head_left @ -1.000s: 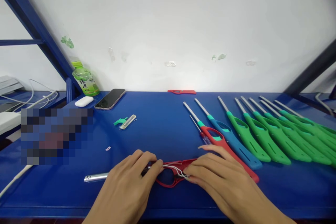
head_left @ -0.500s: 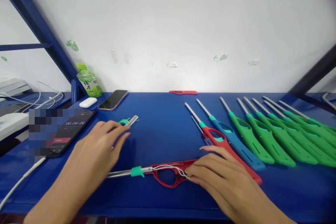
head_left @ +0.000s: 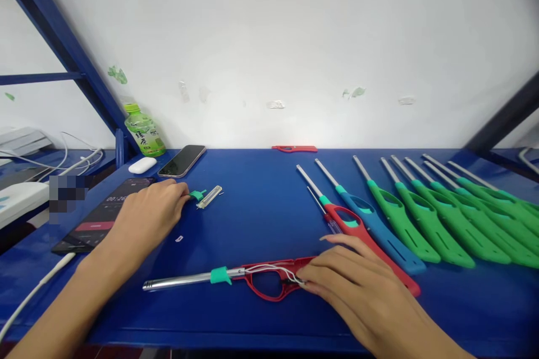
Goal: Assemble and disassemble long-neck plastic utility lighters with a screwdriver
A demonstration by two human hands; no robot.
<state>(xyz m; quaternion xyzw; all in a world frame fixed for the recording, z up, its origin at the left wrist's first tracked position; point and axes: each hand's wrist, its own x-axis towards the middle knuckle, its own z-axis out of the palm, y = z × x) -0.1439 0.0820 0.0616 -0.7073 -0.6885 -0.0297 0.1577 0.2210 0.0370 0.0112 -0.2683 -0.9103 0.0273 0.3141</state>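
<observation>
In the head view, an opened red gas lighter (head_left: 264, 295) lies near the table's front edge. Its metal barrel (head_left: 177, 280) points left, with a turquoise collar and white wires exposed. My right hand (head_left: 357, 286) is closed over the handle end, thumb and fingers at the wires, hiding most of the handle. Farther back on the left, my left hand (head_left: 154, 207) has its fingers pinched at a small turquoise trigger (head_left: 197, 195); the fingertips are partly hidden. Beside that trigger lies a clear narrow plastic part (head_left: 209, 197). A tiny pale piece (head_left: 179, 239) rests nearer me.
To the right lie a red lighter (head_left: 379, 249), a blue lighter (head_left: 385, 233) and several green lighters (head_left: 452, 230). A screwdriver (head_left: 332, 225) touches the red one. A red shell half (head_left: 295, 148) is by the wall. Phones (head_left: 183, 160), a white case (head_left: 142, 165) and a bottle (head_left: 145, 132) stand left.
My left hand has moved left and back from above the barrel to the turquoise trigger, uncovering the barrel tip and the tiny pale piece. My right hand stays on the lighter.
</observation>
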